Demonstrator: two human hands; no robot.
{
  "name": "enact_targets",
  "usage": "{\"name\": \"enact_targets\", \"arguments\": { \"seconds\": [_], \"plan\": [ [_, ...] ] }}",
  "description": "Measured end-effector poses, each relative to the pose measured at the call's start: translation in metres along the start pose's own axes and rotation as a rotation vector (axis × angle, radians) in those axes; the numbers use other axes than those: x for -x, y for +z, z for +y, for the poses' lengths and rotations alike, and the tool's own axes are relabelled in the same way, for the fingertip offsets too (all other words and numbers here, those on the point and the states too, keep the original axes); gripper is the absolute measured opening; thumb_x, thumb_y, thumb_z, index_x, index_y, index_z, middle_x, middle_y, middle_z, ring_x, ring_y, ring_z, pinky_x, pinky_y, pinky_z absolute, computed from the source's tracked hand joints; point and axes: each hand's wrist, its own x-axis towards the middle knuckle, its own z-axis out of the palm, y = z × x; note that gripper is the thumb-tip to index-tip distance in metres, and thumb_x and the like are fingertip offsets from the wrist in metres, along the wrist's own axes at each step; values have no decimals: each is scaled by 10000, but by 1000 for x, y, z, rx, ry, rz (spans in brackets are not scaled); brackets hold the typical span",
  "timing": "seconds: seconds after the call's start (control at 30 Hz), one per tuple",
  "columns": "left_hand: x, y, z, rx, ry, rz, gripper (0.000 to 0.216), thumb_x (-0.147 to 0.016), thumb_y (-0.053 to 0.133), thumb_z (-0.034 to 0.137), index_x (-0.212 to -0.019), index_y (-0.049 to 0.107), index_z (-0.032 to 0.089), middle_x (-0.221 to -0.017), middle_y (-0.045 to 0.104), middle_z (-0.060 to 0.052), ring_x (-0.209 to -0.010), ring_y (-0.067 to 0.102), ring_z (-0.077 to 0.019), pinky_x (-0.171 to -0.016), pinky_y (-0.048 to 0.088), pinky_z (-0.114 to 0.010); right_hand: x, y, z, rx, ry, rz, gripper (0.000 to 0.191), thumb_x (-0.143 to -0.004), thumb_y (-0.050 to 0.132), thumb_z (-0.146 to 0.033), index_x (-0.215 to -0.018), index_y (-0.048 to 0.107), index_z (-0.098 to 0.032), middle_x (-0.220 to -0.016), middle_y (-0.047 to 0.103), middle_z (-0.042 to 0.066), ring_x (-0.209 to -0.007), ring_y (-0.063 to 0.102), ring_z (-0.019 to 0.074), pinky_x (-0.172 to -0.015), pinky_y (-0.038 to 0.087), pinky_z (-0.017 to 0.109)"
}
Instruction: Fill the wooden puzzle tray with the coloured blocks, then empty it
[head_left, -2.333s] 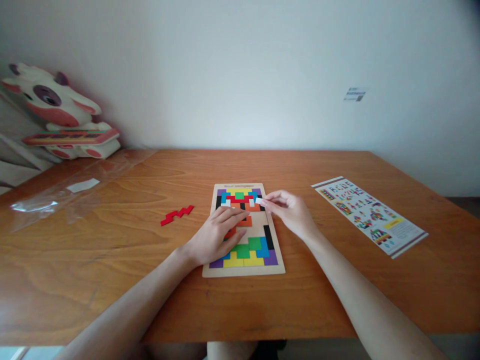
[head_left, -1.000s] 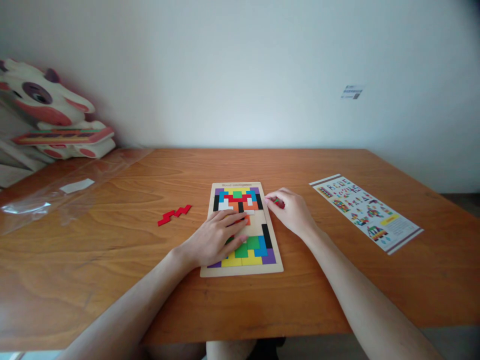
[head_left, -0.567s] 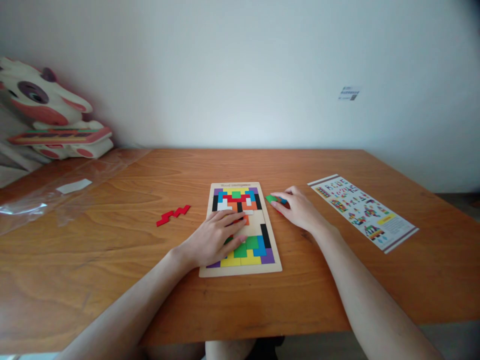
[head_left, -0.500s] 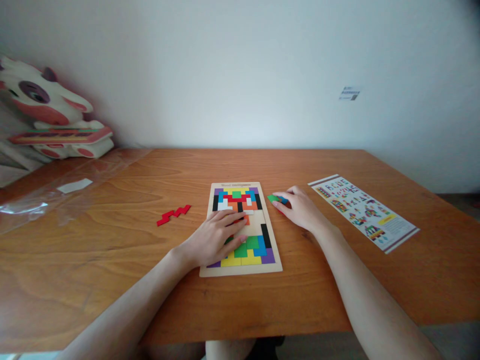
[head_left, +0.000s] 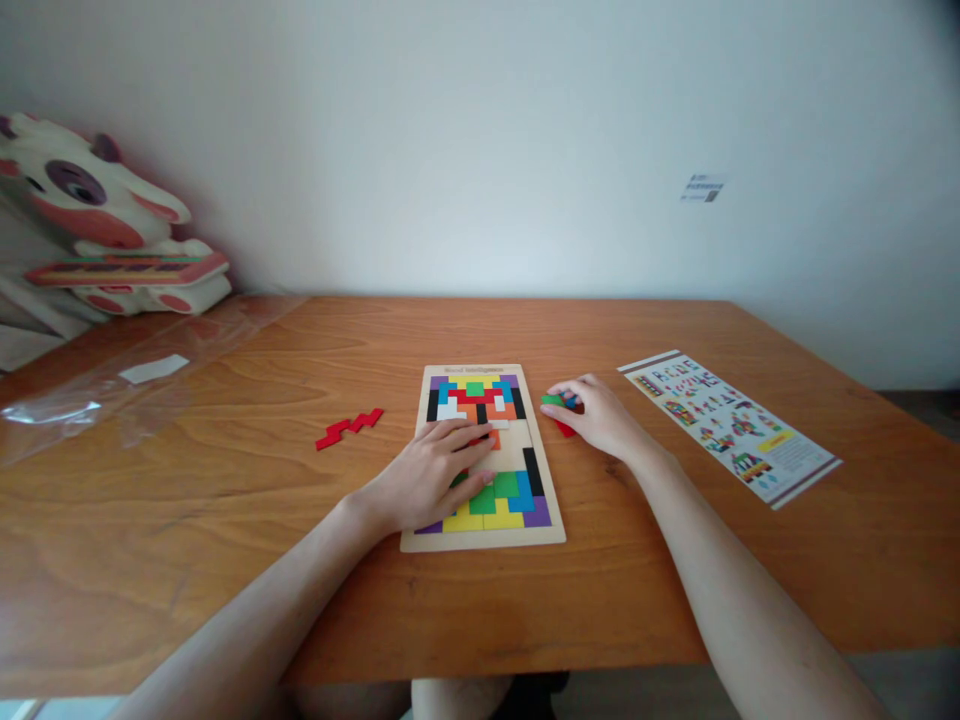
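Note:
A wooden puzzle board [head_left: 516, 437] lies flat, partly filled with coloured block pieces. My left hand [head_left: 444, 468] rests over its left middle, fingers spread across the pieces and hiding some of them. Just right of the board, my right hand [head_left: 596, 415] pinches a green puzzle piece [head_left: 553, 400] between thumb and fingers. A blue piece [head_left: 571, 402] shows behind the fingers; whether it is also gripped I cannot tell. Under the thumb a red piece [head_left: 564, 429] is partly visible.
Red zigzag pieces [head_left: 349, 428] lie left of the board. A printed pattern sheet [head_left: 731, 425] is on the right. Clear plastic wrapping [head_left: 142, 395] and a cow-shaped toy keyboard [head_left: 135, 270] occupy the left side. A wall stands behind the table [head_left: 480, 610].
The fingers of my right hand have shifted slightly on the green piece, which has turned a little. More of the red piece shows beneath. My left hand stays put on the board.

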Motion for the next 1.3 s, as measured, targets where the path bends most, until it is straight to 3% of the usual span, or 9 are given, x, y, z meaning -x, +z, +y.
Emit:
{"name": "enact_targets", "arguments": {
  "seconds": [0.2, 0.33, 0.6, 0.7, 0.8, 0.87, 0.97, 1.13, 1.3],
  "plan": [
    [0, -7, -6, 154, -81, 174, 421, -1030, 410, 319, -1414, 512, 181, -1427, 569, -129, -1307, 545, -254, -1078, 475, -462, -1, -7, 3, -35, 49, -43, 283, -823, 748, -361, -1069, 748, -220, -965, 649, 83, -835, 664, 212, -820, 547, 374],
    [2, -15, -15, 87, -118, 266, 369, -1021, 421, 293, -1325, 593, 172, -1333, 638, -133, -1230, 601, -259, -1040, 493, -461, -2, -7, 8, -27, 50, -12, 255, -790, 771, -403, -953, 760, -208, -934, 665, 79, -815, 660, 213, -785, 547, 361],
    [3, -7, -14, 13, -39, 222, 322, -995, 476, 283, -1252, 655, 205, -1286, 670, -115, -1194, 621, -268, -1000, 518, -468, -3, -1, 9, 67, -94, 160, 309, -966, 536, -417, -954, 764, -208, -916, 667, 97, -886, 661, 242, -869, 515, 397],
    [1, -7, -11, 26, -24, 219, 317, -997, 474, 276, -1247, 652, 195, -1273, 678, -114, -1178, 629, -262, -1002, 522, -456, -5, -4, 6, 97, -86, 253, 407, -986, 471, -476, -901, 760, -202, -876, 678, 105, -808, 676, 240, -796, 529, 389],
    [1, -7, -10, 30, -22, 209, 302, -995, 477, 274, -1224, 657, 192, -1259, 683, -110, -1170, 632, -259, -993, 528, -450, -3, -9, -7, -41, -42, 277, 399, -982, 476, -500, -912, 739, -208, -788, 714, 75, -637, 683, 202, -695, 546, 355],
    [1, -7, -11, 31, -22, 196, 292, -993, 482, 275, -1209, 660, 191, -1264, 679, -107, -1177, 628, -258, -996, 525, -450, 1, -13, -20, -178, -53, 245, 353, -968, 513, -492, -940, 733, -217, -757, 733, 49, -587, 685, 184, -658, 559, 336],
    [1, -6, -11, 28, -11, 177, 285, -991, 491, 286, -1199, 660, 189, -1265, 677, -102, -1180, 625, -253, -1008, 515, -448, 8, -15, -42, -289, -183, 114, 247, -943, 580, -418, -983, 740, -234, -883, 759, 48, -675, 714, 178, -666, 582, 322],
    [2, -7, -11, 29, 12, 140, 291, -995, 482, 287, -1206, 659, 192, -1283, 668, -99, -1180, 622, -247, -1009, 506, -434, 14, -9, -56, -160, -420, -123, 168, -925, 610, -272, -922, 778, -272, -992, 751, 39, -870, 709, 193, -816, 570, 354],
    [2, -7, -12, 27, 15, 114, 301, -996, 476, 288, -1210, 667, 197, -1290, 664, -100, -1180, 623, -250, -1012, 500, -431, 15, -3, -50, -83, -472, -184, 147, -915, 658, -261, -971, 793, -252, -984, 715, 52, -840, 694, 181, -798, 552, 333]
  ]
}}
